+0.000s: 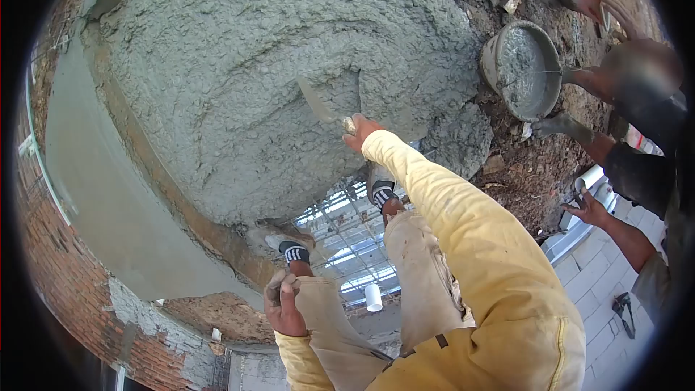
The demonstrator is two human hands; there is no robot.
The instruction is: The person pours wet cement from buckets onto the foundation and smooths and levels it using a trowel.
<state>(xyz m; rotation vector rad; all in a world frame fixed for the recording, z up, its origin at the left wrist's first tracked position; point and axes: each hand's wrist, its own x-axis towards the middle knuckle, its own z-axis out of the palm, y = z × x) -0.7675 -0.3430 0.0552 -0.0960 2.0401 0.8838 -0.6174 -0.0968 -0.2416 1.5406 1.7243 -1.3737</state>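
wet grey concrete (239,123), lumpy, ridged, right hand (363,134) gripping pale trowel (314,99), left hand (285,304) curled, grip unclear

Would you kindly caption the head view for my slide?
Right hand holding a trowel over wet concrete, with a bucket nearby.

Trowel handle (349,125): mostly hidden by right hand (364,135) | wet concrete (239,101): cut off at top | co-worker's head (649,71): blurred
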